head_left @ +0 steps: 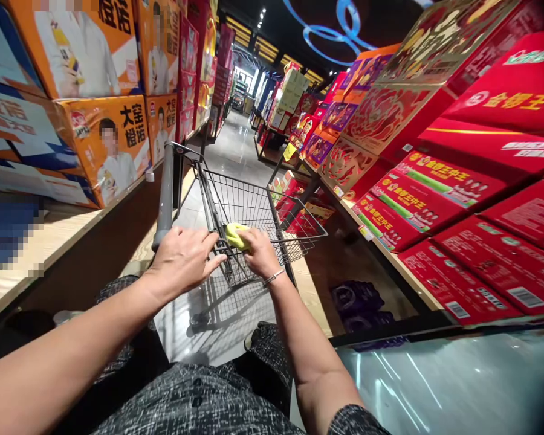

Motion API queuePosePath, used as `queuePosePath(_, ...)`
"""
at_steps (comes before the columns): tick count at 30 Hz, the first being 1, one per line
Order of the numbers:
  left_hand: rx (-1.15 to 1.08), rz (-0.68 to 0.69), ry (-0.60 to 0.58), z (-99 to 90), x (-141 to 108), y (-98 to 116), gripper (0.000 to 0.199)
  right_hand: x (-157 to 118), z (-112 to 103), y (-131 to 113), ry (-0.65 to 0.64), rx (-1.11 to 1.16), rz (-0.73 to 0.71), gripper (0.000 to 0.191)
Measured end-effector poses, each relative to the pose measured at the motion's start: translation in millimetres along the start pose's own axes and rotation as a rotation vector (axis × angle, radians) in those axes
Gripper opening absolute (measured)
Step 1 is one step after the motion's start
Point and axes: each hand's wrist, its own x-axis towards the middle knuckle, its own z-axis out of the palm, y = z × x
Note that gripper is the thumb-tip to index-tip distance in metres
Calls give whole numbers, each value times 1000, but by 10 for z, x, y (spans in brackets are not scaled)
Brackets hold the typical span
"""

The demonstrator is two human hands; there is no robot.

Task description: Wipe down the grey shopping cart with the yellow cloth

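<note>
- Cloth (pixel 237 237) under the fingers: soft, matt and bunched, by the look of it fabric.
- Cart basket (pixel 236 180): thin, dark metal wire.
- Cart handle (pixel 165 193): smooth grey plastic, faintly shiny.
- Orange cartons (pixel 118 115) and red cartons (pixel 435 202): printed cardboard, catching a sheen.
- Left-hand shelf (pixel 68 228): pale, smooth wood.
- Floor (pixel 229 142): polished, throwing back the lights.
- Person's clothing (pixel 185 396): matt, dark flecked cloth.
- Bracelet (pixel 274 276): shiny, looks like metal.
</note>
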Motion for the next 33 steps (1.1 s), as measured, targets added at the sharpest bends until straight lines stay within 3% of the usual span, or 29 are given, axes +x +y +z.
queuePosePath(7, -10, -110, 107, 168, 42, -531, 42, -108, -1, 631, -12, -255, 406, 66)
queuePosePath(10, -26, -186, 150, 241, 113, -714, 42, -149, 49, 731, -9, -287, 505, 66)
queuePosePath(15, 8, -243, 228, 380, 311, -808, 31, -44, 73, 527, -98, -349, 434, 57)
queuePosePath(19, -41, -264, 222, 548, 484, -856, 32, 81, 5, 315, -198, -360, 376, 48)
queuePosePath(22, -97, -306, 234, 691, 543, -1000, 27, 125, -2, 177, -242, -367, 334, 45)
queuePosePath(24, -141, -317, 303, 781, 547, -1129, 23, 138, 23, 80, -261, -381, 321, 43)
queuePosePath(28, -199, -367, 443, 915, 541, -1365, 39, 186, 60, -103, -308, -369, 264, 42)
queuePosePath(33, -237, -395, 475, 973, 577, -1520, 54, 349, -56, -158, -469, -215, 137, 39)
